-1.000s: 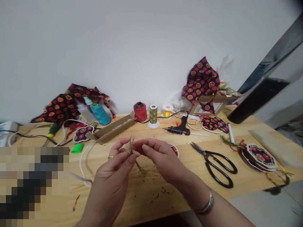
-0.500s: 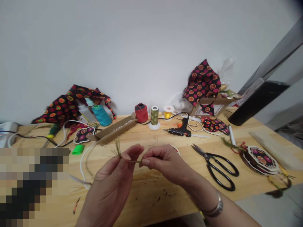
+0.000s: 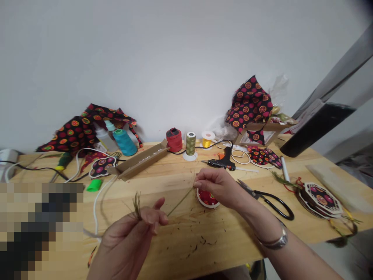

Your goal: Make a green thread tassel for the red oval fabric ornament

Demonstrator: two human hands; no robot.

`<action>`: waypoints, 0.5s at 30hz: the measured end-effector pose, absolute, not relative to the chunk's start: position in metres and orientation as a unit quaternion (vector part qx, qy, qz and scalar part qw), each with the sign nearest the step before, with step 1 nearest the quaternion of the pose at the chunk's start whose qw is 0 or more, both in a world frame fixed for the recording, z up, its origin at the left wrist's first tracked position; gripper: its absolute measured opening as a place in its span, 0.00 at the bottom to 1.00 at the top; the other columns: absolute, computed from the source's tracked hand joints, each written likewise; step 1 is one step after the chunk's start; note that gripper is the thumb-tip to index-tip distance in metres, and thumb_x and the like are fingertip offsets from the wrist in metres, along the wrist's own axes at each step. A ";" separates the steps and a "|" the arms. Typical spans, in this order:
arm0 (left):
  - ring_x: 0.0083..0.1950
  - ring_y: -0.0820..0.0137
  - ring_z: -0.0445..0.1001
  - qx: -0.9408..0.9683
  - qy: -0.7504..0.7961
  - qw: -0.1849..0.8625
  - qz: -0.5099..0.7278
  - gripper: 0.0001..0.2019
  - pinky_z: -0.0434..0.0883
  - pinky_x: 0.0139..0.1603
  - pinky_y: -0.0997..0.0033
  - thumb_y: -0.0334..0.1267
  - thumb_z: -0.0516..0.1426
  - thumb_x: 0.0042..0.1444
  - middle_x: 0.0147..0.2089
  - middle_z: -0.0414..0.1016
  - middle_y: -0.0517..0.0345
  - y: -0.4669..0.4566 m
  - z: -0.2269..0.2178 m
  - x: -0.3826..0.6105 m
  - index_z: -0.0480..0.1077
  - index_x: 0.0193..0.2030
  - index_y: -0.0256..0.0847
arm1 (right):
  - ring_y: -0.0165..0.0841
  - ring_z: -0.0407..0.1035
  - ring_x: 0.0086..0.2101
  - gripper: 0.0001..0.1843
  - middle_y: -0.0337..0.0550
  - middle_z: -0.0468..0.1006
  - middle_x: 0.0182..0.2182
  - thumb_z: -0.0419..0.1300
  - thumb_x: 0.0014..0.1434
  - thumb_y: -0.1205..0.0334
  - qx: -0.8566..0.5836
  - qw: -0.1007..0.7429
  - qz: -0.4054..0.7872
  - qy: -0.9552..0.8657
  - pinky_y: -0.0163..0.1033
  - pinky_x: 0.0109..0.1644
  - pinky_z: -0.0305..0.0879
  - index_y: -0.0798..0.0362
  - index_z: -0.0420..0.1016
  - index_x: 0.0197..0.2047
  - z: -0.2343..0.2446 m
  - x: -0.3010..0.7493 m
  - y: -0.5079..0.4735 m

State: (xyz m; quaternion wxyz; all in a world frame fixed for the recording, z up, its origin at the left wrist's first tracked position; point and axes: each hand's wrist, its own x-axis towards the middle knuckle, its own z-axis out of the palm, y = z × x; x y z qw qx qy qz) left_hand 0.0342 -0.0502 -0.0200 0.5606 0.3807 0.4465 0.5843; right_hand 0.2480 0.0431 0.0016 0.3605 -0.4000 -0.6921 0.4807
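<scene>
A bundle of olive-green threads (image 3: pixel 180 202) stretches on a slant between my two hands. My left hand (image 3: pixel 128 241) is closed around its lower part, and frayed thread ends (image 3: pixel 136 205) stick up from the fingers. At the upper end, my right hand (image 3: pixel 218 188) pinches the threads between thumb and fingers. Beneath the right hand lies a rounded red patterned fabric piece with a white rim (image 3: pixel 207 198), partly covered by the hand. Black-handled scissors (image 3: pixel 279 205) rest under and beside the right forearm, which hides part of them.
Along the wall stand a turquoise thread cone (image 3: pixel 125 142), a red cone (image 3: pixel 174 140), an olive spool (image 3: pixel 190 144) and a yellow spool (image 3: pixel 208 140). A black glue gun (image 3: pixel 224 162), a narrow cardboard box (image 3: pixel 140 162), a green cap (image 3: pixel 94 185) and stacked octagonal pieces (image 3: pixel 322 198) lie on the wooden table.
My hands have moved apart, the right one up and to the right, the left one down and left. A longer stretch of thread now shows between them, and the red fabric piece is more exposed.
</scene>
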 end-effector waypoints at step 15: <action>0.50 0.48 0.74 0.761 0.362 0.417 0.339 0.18 0.66 0.53 0.46 0.36 0.60 0.46 0.42 0.82 0.51 -0.059 -0.016 0.015 0.77 0.43 0.61 | 0.27 0.65 0.28 0.09 0.35 0.69 0.21 0.59 0.57 0.70 -0.343 0.308 0.394 -0.795 0.33 0.36 0.60 0.56 0.73 0.24 0.006 0.241 0.032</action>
